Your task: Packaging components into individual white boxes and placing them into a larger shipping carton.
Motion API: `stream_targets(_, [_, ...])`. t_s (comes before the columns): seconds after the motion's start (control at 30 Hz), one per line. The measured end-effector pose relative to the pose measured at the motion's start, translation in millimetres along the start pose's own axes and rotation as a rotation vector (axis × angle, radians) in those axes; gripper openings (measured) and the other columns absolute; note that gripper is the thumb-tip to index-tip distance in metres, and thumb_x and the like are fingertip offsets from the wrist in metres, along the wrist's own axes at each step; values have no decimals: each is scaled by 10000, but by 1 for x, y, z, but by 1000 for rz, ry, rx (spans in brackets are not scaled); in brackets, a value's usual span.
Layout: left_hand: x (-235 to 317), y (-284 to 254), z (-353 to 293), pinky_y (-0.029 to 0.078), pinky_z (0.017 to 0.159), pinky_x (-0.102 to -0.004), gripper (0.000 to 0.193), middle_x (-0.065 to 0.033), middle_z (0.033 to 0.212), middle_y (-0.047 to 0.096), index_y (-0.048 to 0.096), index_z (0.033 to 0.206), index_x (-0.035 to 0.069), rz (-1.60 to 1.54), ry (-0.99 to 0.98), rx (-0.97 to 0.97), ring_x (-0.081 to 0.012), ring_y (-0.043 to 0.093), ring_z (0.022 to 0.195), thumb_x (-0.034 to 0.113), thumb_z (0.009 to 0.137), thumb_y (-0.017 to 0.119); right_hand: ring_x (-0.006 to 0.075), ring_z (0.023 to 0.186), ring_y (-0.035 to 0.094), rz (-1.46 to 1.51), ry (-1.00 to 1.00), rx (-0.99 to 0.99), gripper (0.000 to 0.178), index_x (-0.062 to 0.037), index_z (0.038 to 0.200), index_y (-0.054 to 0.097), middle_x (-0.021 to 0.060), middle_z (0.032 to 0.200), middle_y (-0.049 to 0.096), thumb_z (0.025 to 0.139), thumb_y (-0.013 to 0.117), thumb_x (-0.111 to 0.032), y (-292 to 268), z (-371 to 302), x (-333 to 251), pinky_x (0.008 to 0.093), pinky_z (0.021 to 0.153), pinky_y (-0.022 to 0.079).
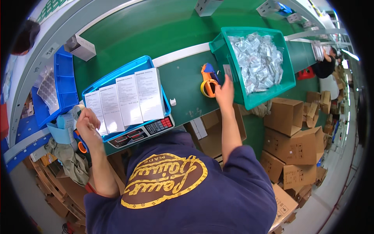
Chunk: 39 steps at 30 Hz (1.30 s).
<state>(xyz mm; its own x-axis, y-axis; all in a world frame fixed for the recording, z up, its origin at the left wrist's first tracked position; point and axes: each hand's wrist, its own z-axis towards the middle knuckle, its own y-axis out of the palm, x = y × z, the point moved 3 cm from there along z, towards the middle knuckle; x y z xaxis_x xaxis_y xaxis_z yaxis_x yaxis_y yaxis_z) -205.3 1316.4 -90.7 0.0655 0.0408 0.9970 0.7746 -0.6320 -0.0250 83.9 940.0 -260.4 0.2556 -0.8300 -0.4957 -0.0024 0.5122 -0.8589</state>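
Note:
My left hand point(88, 124) is closed beside the left edge of a blue tray point(146, 62). A pale beige loop point(79, 109) shows at its fingertips; what exactly it is I cannot make out. Several white printed boxes point(149, 94) stand in a row in the tray, on a digital weighing scale point(156, 126). My right hand point(225, 93) has its fingers stretched forward, right beside an orange and blue tape dispenser point(208, 84) with a yellow roll. Whether it touches the dispenser is unclear. Right of that hand, a green bin point(292, 70) holds many small clear plastic packets point(257, 62).
A small white piece point(173, 102) lies between tray and dispenser. Left are a blue bin point(64, 74), a light-blue container point(60, 134) and orange-handled scissors point(82, 146). An open carton point(213, 134) sits below the bench edge; cartons point(290, 144) are stacked right. Another person point(327, 66) works far right.

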Motion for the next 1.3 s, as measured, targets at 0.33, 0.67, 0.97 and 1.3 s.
stream_targets(0.33, [58,96,-14,424,607,-315,156,-126,859,556,495,1023,14,319,1216,165,-206,514,692,133,965,414,186,826,636,891,-271,-1059,402,-56,1306,532,85,979,640,922,628,-130,-79,-116,-300,329,723,503])
stream_targets(0.67, [41,9,-74,455,855,-357,367,-30,1043,636,695,1066,102,600,933,-140,-287,546,963,25,711,748,306,1242,491,1760,321,-1135,581,-30,1462,287,196,1340,479,934,445,-216,-69,-164,-358,419,1060,363])
stream_targets(0.97, [-47,-115,206,385,1077,-386,1015,-249,1441,421,334,1432,-68,373,-68,-29,-304,449,1319,487,726,807,37,594,367,1308,340,-330,69,-129,907,464,-28,855,447,912,500,-71,-86,-131,-211,200,529,305])
stream_targets(1.3, [-169,-227,407,436,1039,-475,1149,-310,1293,498,307,1295,-147,804,-22,837,-413,566,1135,429,523,932,119,605,458,1076,334,-166,172,-41,674,473,44,655,515,820,398,-92,-120,-152,-106,274,566,398])
